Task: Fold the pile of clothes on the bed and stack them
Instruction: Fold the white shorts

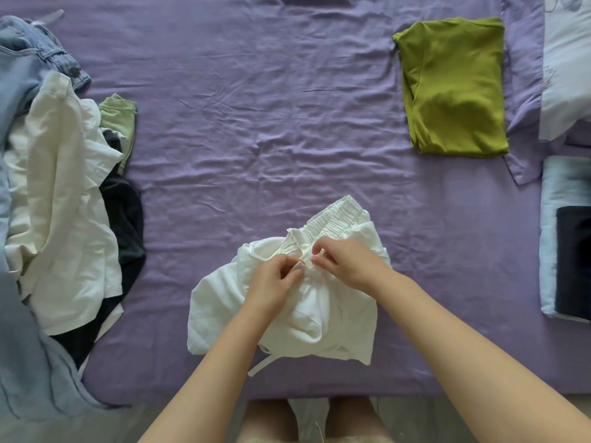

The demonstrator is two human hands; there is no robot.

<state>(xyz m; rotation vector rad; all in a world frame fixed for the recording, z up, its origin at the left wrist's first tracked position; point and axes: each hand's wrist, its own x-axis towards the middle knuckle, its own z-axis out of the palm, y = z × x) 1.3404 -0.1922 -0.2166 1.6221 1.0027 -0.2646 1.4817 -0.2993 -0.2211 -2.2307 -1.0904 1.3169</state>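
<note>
White shorts lie bunched on the purple sheet, directly under both hands; elastic waistband points away from the person, just beyond the fingertips. Left hand: fingers curled, thumb and forefinger pinching a small bit of white fabric or cord near the waistband centre; which of the two, cannot tell. Right hand: fingers curled likewise, pinching the same spot from the other side; tips of both hands nearly touching. A loose white drawstring trails out at the near edge, behind the wrists.

Unfolded pile well to the left of the left fingers; folded green top well beyond and right of the right fingers.

Judged step: sorting the drawstring or waistband before folding.

Risks: pulling one cord end could draw it out of its channel; the bunched cloth beneath, if not flattened first, would fold lumpy and stack unevenly; the trailing end could snag when lifted.
</note>
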